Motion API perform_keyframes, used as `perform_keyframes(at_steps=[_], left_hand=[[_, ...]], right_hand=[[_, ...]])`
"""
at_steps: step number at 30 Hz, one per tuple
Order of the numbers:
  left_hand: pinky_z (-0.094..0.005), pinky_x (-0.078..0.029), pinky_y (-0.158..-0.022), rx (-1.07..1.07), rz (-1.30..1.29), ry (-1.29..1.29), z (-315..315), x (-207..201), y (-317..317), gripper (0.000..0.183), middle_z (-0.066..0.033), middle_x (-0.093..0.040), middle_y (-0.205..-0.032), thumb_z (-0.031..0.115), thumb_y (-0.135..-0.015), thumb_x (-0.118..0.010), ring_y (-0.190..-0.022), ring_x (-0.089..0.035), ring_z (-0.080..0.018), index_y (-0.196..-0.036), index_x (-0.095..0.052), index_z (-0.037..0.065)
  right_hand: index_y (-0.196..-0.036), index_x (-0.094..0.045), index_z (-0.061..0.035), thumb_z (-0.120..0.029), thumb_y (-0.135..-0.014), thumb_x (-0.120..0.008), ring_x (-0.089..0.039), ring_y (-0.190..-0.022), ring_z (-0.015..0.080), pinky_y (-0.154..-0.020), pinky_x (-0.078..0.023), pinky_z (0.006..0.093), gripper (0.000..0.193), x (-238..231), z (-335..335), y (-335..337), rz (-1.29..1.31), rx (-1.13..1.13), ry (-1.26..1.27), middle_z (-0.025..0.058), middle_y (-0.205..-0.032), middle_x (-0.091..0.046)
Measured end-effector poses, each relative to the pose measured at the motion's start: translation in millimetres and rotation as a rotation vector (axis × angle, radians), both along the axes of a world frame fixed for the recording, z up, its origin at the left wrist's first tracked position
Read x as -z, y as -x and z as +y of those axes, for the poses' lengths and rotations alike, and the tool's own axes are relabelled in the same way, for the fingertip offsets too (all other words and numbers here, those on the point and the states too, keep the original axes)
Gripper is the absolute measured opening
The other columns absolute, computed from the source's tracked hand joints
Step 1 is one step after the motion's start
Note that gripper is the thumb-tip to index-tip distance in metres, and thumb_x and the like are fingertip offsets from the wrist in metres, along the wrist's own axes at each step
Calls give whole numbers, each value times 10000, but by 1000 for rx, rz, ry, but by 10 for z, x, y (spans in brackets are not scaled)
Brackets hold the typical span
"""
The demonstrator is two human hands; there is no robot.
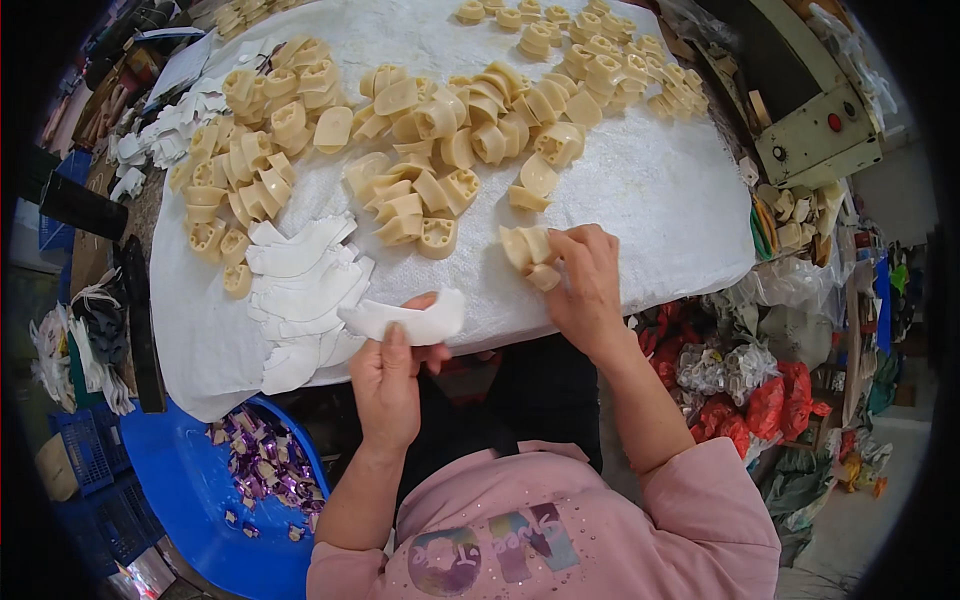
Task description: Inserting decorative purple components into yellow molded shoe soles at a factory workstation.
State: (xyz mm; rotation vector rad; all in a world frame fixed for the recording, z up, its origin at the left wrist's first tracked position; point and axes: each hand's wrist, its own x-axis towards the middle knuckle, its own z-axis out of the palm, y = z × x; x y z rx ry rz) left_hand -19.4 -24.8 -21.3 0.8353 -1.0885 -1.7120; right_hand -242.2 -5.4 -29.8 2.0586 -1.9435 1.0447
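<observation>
Pink shirt foremost, I see the left hand pinching a white piece above the near bench edge, right hand clamped on beige mouldings; light pressure should prevent creases.

A pink short-sleeved top with shimmery multicoloured lettering is worn above dark, apparently black trousers

The pink shirt bears large, multicoloured printed lettering across its front.
</observation>
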Motion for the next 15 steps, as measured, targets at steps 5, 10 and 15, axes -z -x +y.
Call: perform_keyframes(at_steps=[5,10,15], left_hand=[[-347,-438,-891,172,-187,526,-110,-96,257,339,-153,-613,-1107,243,-977,-418,-1048,-576,-274,-1104,-621,3],[-413,-429,-914,162,-444,858,-175,122,433,247,-167,-618,-1077,168,-926,-495,-1046,-567,-348,-1057,-637,14],[-433,-438,-904,115,-556,893,-140,156,460,208,-161,-641,-987,140,-921,-491,-950,-605,-363,-996,-620,-5]], right_hand=[[-1158,-565,-100,-53,-639,-661,-528,-908,307,-795,-416,416,530,10,25,-64,100,-90,-34,129,-1041,-532],[-1154,-556,-66,-73,-661,-653,-535,-952,331,-760,-488,388,503,52,23,-23,27,-170,51,147,-1087,-537],[-1147,-546,-38,27,-689,-600,-551,-924,324,-753,-488,382,466,70,3,71,-164,-183,-48,164,-1022,-585]])
